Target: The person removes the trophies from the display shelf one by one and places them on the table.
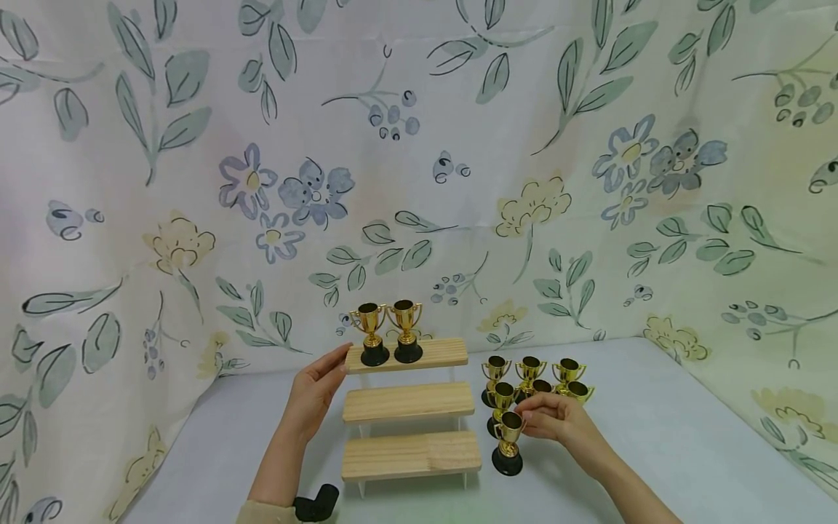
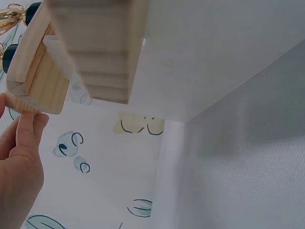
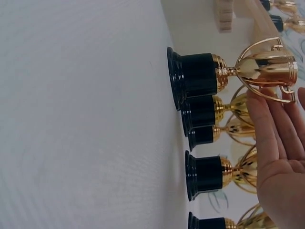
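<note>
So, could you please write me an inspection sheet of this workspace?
Surface: pale grey tabletop, flat.
Job's things: three-step pale wooden riser; two small gold trophy cups with black bases on its top step; group of gold trophy cups standing beside it.
Clutter: nothing seen.
Hands: left hand touches the top step's end; right hand at the nearest gold cup.
Cables: nothing seen.
Surroundings: floral cloth backdrop.

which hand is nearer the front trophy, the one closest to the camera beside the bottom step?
Right. The right hand has its fingers at the cup of the front trophy. The left hand is across the wooden stand, touching the left end of its top step.
</note>
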A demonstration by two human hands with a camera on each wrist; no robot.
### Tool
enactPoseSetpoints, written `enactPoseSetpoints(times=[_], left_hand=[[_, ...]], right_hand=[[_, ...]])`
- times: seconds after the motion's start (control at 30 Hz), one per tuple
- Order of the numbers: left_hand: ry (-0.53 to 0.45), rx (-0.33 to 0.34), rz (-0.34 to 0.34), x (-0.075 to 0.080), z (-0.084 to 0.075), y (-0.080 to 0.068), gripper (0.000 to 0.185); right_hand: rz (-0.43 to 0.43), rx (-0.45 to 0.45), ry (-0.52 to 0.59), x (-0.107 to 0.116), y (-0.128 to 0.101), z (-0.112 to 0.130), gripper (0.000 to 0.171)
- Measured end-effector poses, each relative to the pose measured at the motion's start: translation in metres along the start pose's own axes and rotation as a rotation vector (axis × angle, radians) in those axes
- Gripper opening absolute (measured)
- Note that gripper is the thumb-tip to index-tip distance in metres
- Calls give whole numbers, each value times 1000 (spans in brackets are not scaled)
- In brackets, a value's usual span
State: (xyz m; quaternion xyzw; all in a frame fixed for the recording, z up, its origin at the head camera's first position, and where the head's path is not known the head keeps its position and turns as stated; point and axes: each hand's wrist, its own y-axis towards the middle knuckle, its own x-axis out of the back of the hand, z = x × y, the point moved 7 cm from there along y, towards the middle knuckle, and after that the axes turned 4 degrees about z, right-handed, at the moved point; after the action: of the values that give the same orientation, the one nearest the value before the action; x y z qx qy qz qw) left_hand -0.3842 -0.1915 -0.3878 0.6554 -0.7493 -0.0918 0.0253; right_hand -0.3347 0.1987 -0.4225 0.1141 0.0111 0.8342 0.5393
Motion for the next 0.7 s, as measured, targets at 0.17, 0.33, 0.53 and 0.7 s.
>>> enactPoseSetpoints(times=[0.17,0.33,0.53,0.7], left_hand=[[-1,0,3,0,0,0,51],[-4,-2,2,0,-1,-1,51],[-2,0,-4,0,0,-1,50],[2,0,-3,1,0,0,51]], right_hand=[[-8,14,-7,1,0,1,36],[-21,17,-10,1,0,3,33],[-19,58,-26,1,1,9,33],[-25,112,-17,3,2,16,32]])
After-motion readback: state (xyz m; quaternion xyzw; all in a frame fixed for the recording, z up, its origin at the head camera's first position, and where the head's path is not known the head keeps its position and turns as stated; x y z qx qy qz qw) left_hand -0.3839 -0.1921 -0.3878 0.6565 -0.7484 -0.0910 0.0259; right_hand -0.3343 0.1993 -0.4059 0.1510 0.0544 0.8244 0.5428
